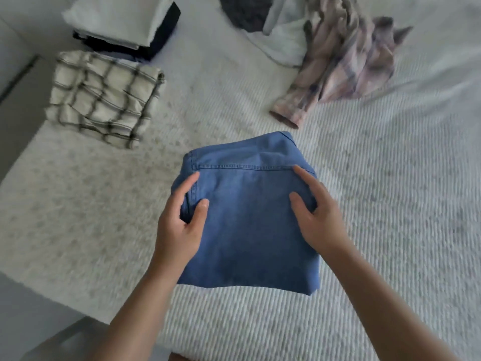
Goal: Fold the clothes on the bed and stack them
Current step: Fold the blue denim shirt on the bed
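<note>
Wide pale ribbed bed (pixel 390 204) filling nearly the whole view. Folded blue denim garment (pixel 247 217) near the middle of the bedcover, close to the near edge, long axis running away from the viewer and tilted slightly, stitched seam crossing its far end, folded edge nearest. Far right, well apart: crumpled pink-and-purple plaid shirt (pixel 346 66), unfolded, one sleeve cuff trailing toward the denim but not touching; beside it a white garment (pixel 283 45) and a dark grey one (pixel 247 11), loose. Far left: folded cream checked cloth (pixel 104 97), and just behind it a stack of folded white and dark clothes (pixel 122 24). Left hand (pixel 179 225) gripping the denim's left edge, thumb on top, fingers curled round the side. Right hand (pixel 317 217) gripping the right edge likewise, thumb pressed on top.
</note>
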